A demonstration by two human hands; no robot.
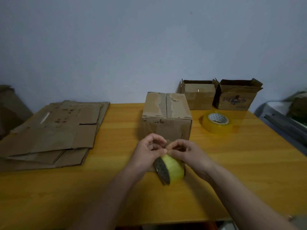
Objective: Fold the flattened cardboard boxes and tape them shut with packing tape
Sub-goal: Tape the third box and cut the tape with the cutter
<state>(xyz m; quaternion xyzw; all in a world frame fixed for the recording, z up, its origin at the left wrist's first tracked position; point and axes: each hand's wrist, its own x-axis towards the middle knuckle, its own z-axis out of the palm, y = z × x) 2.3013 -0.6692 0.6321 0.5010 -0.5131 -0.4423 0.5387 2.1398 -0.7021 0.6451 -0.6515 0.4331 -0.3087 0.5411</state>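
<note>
Both hands, left (147,149) and right (186,151), pinch the tape end above the roll (171,169), near of the box (167,115) mid-bench. Risk: tape end could fold onto itself or tear if pulled unevenly.

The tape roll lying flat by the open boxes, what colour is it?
Translucent yellow tape roll, pale patterned core; head view.

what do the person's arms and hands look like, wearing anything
Both forearms are bare as far as the picture shows, with no sleeves in view. The left hand and right hand wear no gloves; no rings, watch or bracelet can be seen.
</note>
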